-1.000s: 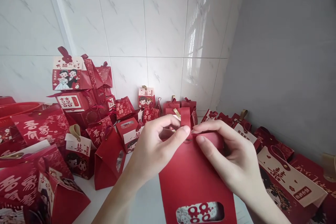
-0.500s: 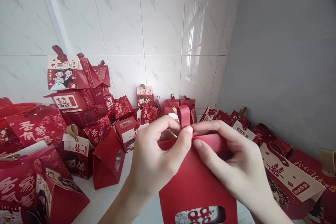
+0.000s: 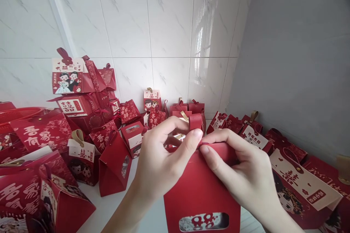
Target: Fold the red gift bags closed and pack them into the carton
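Observation:
A red paper gift box (image 3: 202, 185) stands upright in front of me, its oval window (image 3: 203, 222) showing a printed pattern inside. From its top edge rises a dark red ribbon loop (image 3: 195, 121). My left hand (image 3: 164, 160) is closed, thumb and forefinger pinching the ribbon low on the loop. Against the box's top edge, just right of the ribbon, my right hand (image 3: 243, 169) is closed in a pinch. Its thumb presses the near side and its forefinger lies behind. The fingertips of both hands almost touch and hide the ribbon's base.
Stacked gift boxes (image 3: 68, 76) rise at the left beside a red plastic basket (image 3: 24, 112). More red boxes crowd the white table, including a large cream-flapped box (image 3: 298, 182) at the right. A tiled wall (image 3: 169, 18) stands behind, and a grey surface (image 3: 295, 62) borders the right.
The ribbon loop has tipped and turned slightly to the right between my left fingers. The box has shifted a little left and its window sits slightly higher. Both hands keep their pinch.

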{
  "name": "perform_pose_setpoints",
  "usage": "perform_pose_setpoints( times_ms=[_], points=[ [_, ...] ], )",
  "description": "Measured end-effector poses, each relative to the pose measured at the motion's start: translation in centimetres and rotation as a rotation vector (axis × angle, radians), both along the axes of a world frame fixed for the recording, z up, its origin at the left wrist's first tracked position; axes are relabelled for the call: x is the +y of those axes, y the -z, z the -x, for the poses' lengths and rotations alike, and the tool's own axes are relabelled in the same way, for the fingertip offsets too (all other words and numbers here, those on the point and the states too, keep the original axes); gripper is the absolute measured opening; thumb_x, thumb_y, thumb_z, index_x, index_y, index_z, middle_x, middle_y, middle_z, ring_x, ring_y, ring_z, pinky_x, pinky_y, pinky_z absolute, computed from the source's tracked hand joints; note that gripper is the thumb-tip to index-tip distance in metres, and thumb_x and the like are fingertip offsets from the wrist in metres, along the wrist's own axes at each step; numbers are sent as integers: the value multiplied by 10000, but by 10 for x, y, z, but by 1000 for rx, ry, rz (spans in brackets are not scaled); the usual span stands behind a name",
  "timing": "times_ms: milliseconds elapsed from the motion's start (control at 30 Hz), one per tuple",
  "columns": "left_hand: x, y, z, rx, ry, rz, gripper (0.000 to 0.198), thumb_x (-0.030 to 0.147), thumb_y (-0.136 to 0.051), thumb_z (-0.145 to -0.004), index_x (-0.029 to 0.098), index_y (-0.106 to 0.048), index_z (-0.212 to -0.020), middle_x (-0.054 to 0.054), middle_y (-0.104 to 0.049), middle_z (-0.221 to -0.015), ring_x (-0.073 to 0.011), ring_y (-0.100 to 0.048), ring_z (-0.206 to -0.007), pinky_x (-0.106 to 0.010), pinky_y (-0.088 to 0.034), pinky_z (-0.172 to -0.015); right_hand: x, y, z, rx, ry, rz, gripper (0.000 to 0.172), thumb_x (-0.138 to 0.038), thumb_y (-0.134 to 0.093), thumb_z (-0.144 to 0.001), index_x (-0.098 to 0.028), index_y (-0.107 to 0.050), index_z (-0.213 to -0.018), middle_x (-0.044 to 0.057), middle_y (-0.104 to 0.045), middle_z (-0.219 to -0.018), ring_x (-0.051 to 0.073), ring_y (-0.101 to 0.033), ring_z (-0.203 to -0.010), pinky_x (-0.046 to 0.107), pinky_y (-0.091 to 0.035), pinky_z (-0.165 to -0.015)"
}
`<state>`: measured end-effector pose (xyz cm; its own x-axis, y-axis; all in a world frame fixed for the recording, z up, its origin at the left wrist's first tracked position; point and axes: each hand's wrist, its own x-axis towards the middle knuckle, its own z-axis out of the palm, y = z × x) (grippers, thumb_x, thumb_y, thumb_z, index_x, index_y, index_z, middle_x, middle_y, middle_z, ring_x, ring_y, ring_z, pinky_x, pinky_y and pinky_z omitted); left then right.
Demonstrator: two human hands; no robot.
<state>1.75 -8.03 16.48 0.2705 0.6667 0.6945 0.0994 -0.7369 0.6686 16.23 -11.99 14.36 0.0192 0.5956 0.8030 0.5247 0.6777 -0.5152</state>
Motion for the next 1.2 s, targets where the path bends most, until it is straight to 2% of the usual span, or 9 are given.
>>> perform_pose_setpoints(
  times_ms=[100,233,333,500,700,933,1100,1200],
  points=[
    [0,1,-2,-21,-10,-31,164,280,-563,-848,184,-577,-716,37,-562,-592,-72,-491,-482,-157,-371,-406,-2,-1,-1,-8,-15,-12,64,-195,-573,-872,-238,-614,-849,-32,-663,-775,104,-592,-597,158,-478,-499],
    [0,2,-4,-77,-16,-49,156,246,-552,-851,187,-572,-708,32,-604,-633,-78,-530,-522,-154,-411,-442,-3,-2,-1,-8,-28,-19,71,-176,-554,-863,-230,-599,-869,-22,-655,-817,108,-596,-630,168,-491,-532],
    [-1,1,-5,-81,-11,-54,137,246,-551,-852,188,-603,-739,25,-626,-659,-86,-553,-543,-162,-435,-462,-2,-2,0,1,-34,-15,65,-175,-552,-860,-224,-594,-852,-16,-649,-789,113,-591,-614,175,-485,-514],
    [-1,1,-3,-29,-63,-85,163,293,-567,-848,186,-614,-734,29,-577,-589,-85,-513,-489,-172,-413,-426,-2,-2,1,22,-77,26,73,-175,-540,-863,-218,-578,-818,-18,-633,-732,108,-567,-561,177,-458,-469],
    [-2,1,1,4,-55,-112,147,293,-572,-846,189,-621,-755,22,-607,-631,-92,-538,-503,-171,-433,-430,-3,-1,1,55,-138,61,75,-205,-550,-877,-215,-581,-809,4,-636,-765,123,-576,-617,187,-479,-517],
    [-2,2,-1,-19,-37,-111,152,302,-567,-853,183,-633,-784,-5,-664,-739,-116,-604,-592,-180,-470,-471,-3,-1,-1,88,-224,88,96,-173,-540,-891,-215,-564,-808,-18,-601,-750,100,-545,-621,165,-459,-536],
    [-4,1,1,-2,-73,-106,160,318,-569,-850,188,-636,-784,15,-614,-629,-100,-553,-513,-178,-432,-425,-3,-1,-1,87,-223,63,91,-160,-524,-888,-211,-565,-825,-12,-592,-759,105,-539,-635,176,-458,-557],
    [-4,1,2,1,-82,-102,163,324,-572,-847,189,-640,-783,10,-629,-642,-104,-562,-512,-180,-437,-421,-2,-1,1,78,-208,40,105,-158,-499,-891,-211,-572,-838,-6,-602,-782,111,-553,-657,183,-463,-576]
  ],
)
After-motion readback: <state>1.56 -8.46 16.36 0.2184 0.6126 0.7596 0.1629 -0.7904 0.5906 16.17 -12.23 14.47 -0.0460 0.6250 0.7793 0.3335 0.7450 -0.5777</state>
